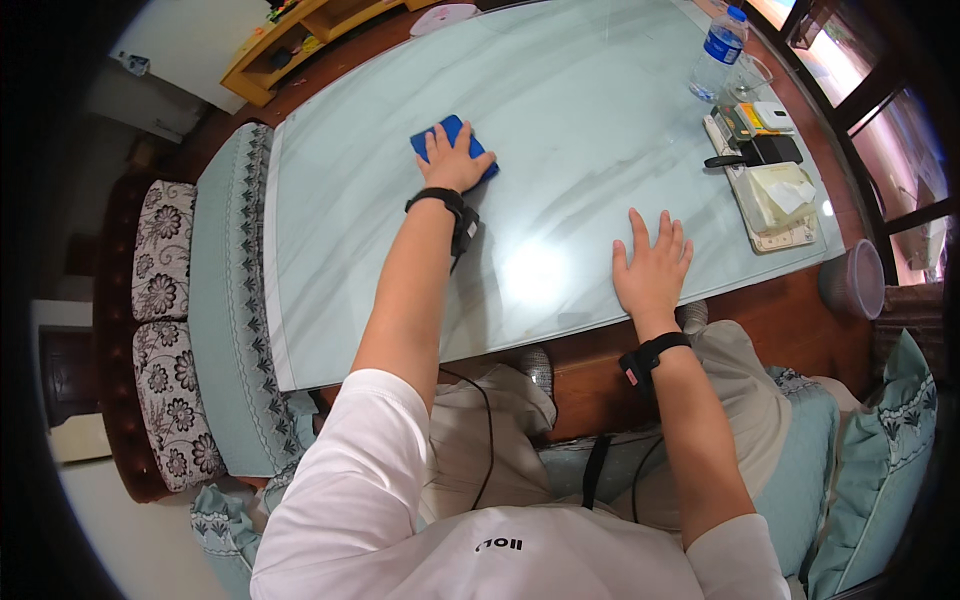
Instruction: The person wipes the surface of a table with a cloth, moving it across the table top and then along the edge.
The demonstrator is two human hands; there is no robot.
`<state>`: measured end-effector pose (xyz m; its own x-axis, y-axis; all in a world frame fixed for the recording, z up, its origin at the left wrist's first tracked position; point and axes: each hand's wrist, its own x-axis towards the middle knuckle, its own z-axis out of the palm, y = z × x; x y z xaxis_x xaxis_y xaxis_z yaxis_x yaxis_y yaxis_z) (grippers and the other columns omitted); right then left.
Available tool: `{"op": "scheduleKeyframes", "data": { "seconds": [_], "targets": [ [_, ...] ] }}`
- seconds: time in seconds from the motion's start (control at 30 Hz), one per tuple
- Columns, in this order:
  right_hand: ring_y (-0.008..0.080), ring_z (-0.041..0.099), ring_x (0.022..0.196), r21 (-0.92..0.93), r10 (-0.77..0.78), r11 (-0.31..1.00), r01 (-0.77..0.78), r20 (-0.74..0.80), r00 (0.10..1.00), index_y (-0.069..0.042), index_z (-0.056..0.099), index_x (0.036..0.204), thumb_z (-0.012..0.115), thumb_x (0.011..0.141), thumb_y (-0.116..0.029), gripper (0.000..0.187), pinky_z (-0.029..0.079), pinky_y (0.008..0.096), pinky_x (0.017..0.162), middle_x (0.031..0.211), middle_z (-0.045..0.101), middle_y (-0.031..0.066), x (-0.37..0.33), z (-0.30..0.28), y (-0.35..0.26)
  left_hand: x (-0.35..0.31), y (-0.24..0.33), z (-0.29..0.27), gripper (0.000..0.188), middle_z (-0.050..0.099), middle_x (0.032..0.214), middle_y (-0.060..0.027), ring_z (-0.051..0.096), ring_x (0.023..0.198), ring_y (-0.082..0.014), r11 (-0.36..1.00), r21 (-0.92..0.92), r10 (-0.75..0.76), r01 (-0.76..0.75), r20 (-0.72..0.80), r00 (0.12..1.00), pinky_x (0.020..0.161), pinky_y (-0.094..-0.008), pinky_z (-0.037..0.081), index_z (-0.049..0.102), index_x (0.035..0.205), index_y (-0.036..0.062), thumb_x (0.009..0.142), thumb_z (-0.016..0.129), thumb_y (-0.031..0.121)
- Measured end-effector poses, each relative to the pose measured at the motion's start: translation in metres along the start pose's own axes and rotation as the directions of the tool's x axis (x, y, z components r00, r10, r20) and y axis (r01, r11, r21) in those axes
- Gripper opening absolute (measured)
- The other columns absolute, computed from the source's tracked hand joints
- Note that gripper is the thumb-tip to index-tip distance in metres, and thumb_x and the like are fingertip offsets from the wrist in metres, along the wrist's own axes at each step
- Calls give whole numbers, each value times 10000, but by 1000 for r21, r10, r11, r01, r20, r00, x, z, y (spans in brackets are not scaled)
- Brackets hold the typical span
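My left hand (455, 163) rests on a folded blue cloth (448, 128) toward the far left part of the table. Its fingers and thumb spread over the cloth and hold it against the surface; the palm hides the cloth's middle. My right hand (652, 265) lies flat near the table's front edge, fingers apart, with nothing in it. Both wrists carry black straps with small devices. The table (560, 130) has a glossy, pale marbled top.
At the table's right stand a water bottle (718, 55), a clear glass jug (748, 78), and a tray (785, 238) with a tissue pack (780, 190) and small boxes. A waste bin (852, 280) stands beyond the right corner. A cushioned bench (225, 300) borders the left side.
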<state>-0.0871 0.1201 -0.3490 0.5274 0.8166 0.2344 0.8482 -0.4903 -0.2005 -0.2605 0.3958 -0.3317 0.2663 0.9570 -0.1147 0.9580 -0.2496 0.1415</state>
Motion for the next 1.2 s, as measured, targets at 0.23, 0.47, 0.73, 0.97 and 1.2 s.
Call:
{"op": "scheduleKeyframes", "data": {
  "seconds": [0.23, 0.47, 0.73, 0.97, 1.2],
  "targets": [
    [345, 242, 1344, -27, 15, 1000, -15, -3, 1000, -238, 411, 1363, 475, 885, -402, 509, 125, 522, 1096, 1422, 329, 189, 0, 2, 0, -77, -6, 10, 782, 82, 1514, -214, 67, 1397, -381, 995, -48, 88, -89, -28, 996, 1081, -574, 80, 261, 1442, 242, 784, 564, 537],
    [342, 240, 1345, -14, 14, 1000, -14, -7, 1000, -236, 412, 1362, 467, 890, -407, 505, 124, 519, 1097, 1426, 325, 186, -2, 5, 1, -169, -7, 21, 749, 133, 1497, -226, 104, 1386, -383, 983, -42, 172, -176, -90, 981, 1077, -586, 95, 312, 1422, 207, 781, 583, 486],
    [352, 252, 1337, 16, 17, 1000, -16, -34, 999, -224, 435, 1349, 486, 881, -398, 502, 127, 516, 1098, 1421, 332, 192, -1, 4, 0, -246, -12, 28, 746, 144, 1490, -229, 117, 1379, -398, 973, -32, 226, -230, -108, 968, 1074, -585, 103, 297, 1426, 214, 787, 587, 468],
    [351, 254, 1336, 13, 3, 1000, -2, -20, 1000, -213, 441, 1348, 483, 882, -395, 502, 128, 510, 1099, 1413, 337, 201, 1, 5, 1, -250, -8, 24, 725, 137, 1494, -220, 107, 1385, -386, 975, -41, 212, -217, -94, 973, 1080, -578, 93, 298, 1425, 233, 800, 581, 466],
    [357, 256, 1332, 5, -4, 1000, 5, -21, 1000, -214, 437, 1350, 481, 883, -396, 504, 132, 519, 1094, 1416, 326, 207, 1, 5, -1, -225, -3, 26, 722, 148, 1495, -213, 116, 1384, -381, 982, -63, 170, -180, -134, 976, 1075, -585, 90, 319, 1415, 237, 789, 590, 472]
  ]
}}
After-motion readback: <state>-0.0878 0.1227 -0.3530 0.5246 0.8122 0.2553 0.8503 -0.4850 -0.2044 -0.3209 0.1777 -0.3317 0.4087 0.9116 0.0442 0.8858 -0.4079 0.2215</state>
